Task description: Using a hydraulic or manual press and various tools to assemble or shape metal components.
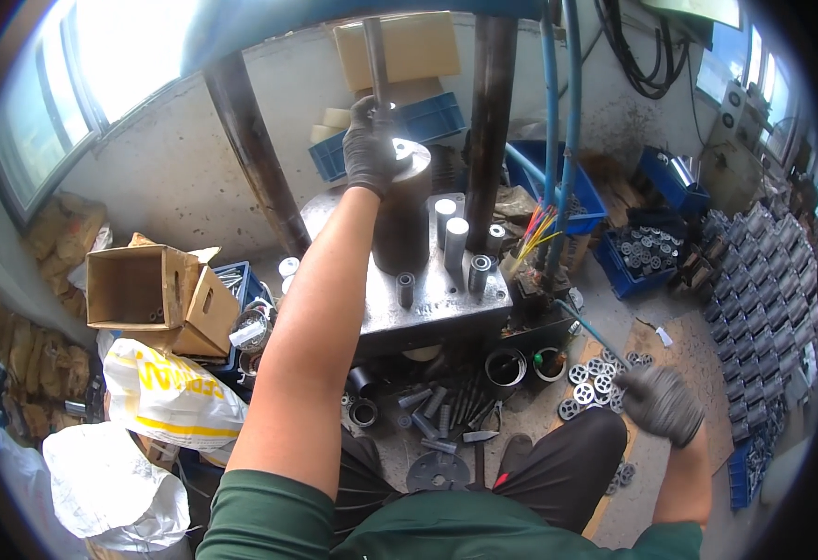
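Observation:
My left hand (370, 154), in a dark grey glove, is closed around the lower part of an upright steel rod (375, 56) above a thick dark metal cylinder (401, 224). The cylinder stands on a steel press table (399, 313), and its bright top ring shows beside my wrist. The rod's lower end is hidden by the glove. On my right, my gloved right hand (665, 403) is closed at the end of a thin blue-green lever (595, 334), near my knee. Several short metal cylinders stand on the table, among them a tall pale one (455, 245).
Dark press columns (490, 112) rise behind the table. Spoked metal discs (597, 381) lie on cardboard at the right, beside stacked metal cylinders (763, 308). A hammer (480, 437) and loose tools lie between my feet. Cardboard boxes (138, 285) and a white sack (166, 397) stand left.

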